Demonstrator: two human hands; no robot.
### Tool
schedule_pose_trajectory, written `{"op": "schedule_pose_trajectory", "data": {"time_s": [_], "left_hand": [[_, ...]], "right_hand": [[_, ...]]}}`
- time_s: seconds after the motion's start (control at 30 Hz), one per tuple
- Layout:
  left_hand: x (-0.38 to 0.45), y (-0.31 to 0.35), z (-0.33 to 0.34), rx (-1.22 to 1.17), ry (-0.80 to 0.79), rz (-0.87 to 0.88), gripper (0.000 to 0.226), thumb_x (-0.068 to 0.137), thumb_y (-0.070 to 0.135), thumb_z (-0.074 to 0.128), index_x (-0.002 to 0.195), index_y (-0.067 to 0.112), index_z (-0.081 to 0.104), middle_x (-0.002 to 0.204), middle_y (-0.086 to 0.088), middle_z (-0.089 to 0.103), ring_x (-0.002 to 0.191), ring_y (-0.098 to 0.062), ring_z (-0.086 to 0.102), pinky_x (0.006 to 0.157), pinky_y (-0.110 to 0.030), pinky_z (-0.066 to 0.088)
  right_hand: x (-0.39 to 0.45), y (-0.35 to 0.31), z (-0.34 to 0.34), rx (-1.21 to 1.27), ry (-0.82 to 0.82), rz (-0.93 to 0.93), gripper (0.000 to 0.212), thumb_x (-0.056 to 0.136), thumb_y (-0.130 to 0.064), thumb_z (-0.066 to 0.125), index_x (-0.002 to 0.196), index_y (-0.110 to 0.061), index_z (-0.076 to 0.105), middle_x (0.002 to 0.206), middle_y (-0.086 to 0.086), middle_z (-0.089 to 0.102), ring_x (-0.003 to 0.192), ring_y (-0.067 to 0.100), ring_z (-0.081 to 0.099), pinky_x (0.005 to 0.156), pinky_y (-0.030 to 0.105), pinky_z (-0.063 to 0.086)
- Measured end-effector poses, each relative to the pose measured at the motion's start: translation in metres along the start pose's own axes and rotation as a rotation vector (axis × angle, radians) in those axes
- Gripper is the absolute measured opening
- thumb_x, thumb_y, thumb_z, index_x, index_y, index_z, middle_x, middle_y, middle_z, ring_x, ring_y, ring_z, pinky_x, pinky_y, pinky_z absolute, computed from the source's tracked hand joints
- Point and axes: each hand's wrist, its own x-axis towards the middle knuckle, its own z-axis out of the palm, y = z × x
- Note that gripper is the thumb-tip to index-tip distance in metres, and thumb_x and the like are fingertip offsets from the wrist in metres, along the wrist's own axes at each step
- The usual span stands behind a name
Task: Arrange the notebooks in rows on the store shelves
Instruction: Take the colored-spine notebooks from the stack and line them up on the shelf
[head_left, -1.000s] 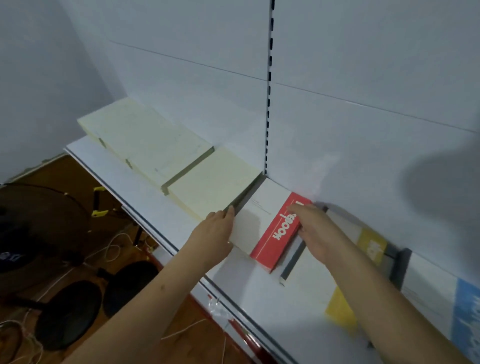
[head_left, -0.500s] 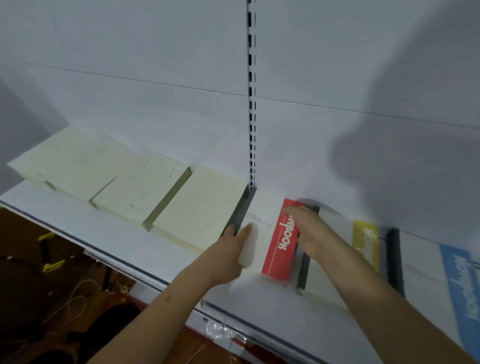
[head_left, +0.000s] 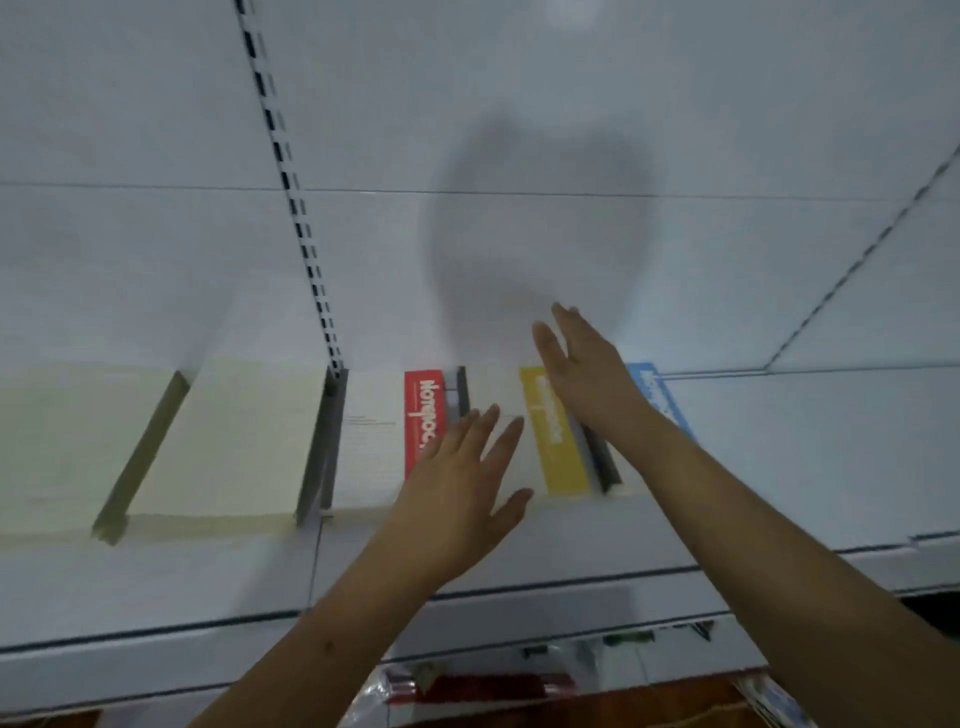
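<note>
A row of notebooks lies flat on the white shelf (head_left: 779, 467). The red-banded notebook (head_left: 423, 410) sits just right of the slotted upright, then the yellow-banded notebook (head_left: 558, 457), then the blue-banded notebook (head_left: 660, 395), mostly hidden behind my right arm. My left hand (head_left: 467, 478) hovers with fingers spread over the red and yellow notebooks, holding nothing. Raised over the yellow and blue notebooks, my right hand (head_left: 582, 364) has straight fingers and holds nothing.
Cream stacks of paper (head_left: 228, 441) fill the shelf left of the slotted upright (head_left: 306, 249). The white back panel rises behind. Bare shelf stretches to the right of the blue notebook. Below the shelf edge, red packaged goods (head_left: 493, 691) show.
Both hands have let go of the red notebook and lifted off, shifting right over the yellow and blue notebooks. The view has swung to the right and faces the shelf squarely.
</note>
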Motion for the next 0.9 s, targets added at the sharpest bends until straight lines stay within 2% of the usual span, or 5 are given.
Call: {"op": "schedule_pose_trajectory", "data": {"time_s": [0.1,0.27,0.5,0.7,0.9], "left_hand": [[0.019,0.053,0.016,-0.026,-0.026,0.153,0.07,0.099,0.06,0.026,0.158,0.028,0.005,0.166,-0.002,0.004,0.153,-0.023,0.006,0.119,-0.035,0.006],[0.053,0.146,0.042,-0.015,-0.016,0.359,0.072,0.097,0.063,0.018,0.158,0.029,0.004,0.166,-0.005,0.003,0.153,-0.026,0.003,0.122,-0.042,0.013],[0.115,0.324,0.093,-0.006,-0.063,0.542,0.07,0.097,0.059,0.022,0.158,0.025,0.014,0.165,-0.007,0.014,0.152,-0.028,0.013,0.119,-0.044,0.025],[0.179,0.475,0.139,-0.034,-0.1,0.559,0.07,0.097,0.059,0.023,0.158,0.028,0.007,0.166,-0.004,0.005,0.153,-0.024,0.004,0.122,-0.04,0.015],[0.239,0.55,0.168,-0.071,-0.107,0.508,0.066,0.101,0.055,0.027,0.158,0.029,0.008,0.166,-0.001,0.009,0.152,-0.02,0.008,0.121,-0.037,0.017]], "right_hand": [[-0.021,0.046,-0.057,-0.148,0.105,0.022,0.068,0.1,-0.056,0.025,0.157,-0.02,0.013,0.164,0.005,0.006,0.151,0.02,0.003,0.123,0.036,0.003],[-0.062,0.131,-0.156,-0.306,0.313,0.087,0.067,0.1,-0.054,0.027,0.156,-0.019,0.017,0.164,0.008,0.011,0.151,0.024,0.007,0.123,0.041,0.007],[-0.125,0.277,-0.299,-0.457,0.373,0.209,0.071,0.099,-0.059,0.019,0.157,-0.019,0.016,0.164,0.006,0.01,0.151,0.024,0.007,0.122,0.044,0.009],[-0.149,0.388,-0.417,-0.523,0.436,0.254,0.068,0.101,-0.056,0.022,0.156,-0.016,0.02,0.163,0.009,0.014,0.15,0.026,0.011,0.122,0.041,0.012],[-0.15,0.478,-0.5,-0.563,0.51,0.285,0.065,0.103,-0.053,0.023,0.154,-0.012,0.025,0.161,0.011,0.021,0.149,0.028,0.018,0.119,0.04,0.016]]}}
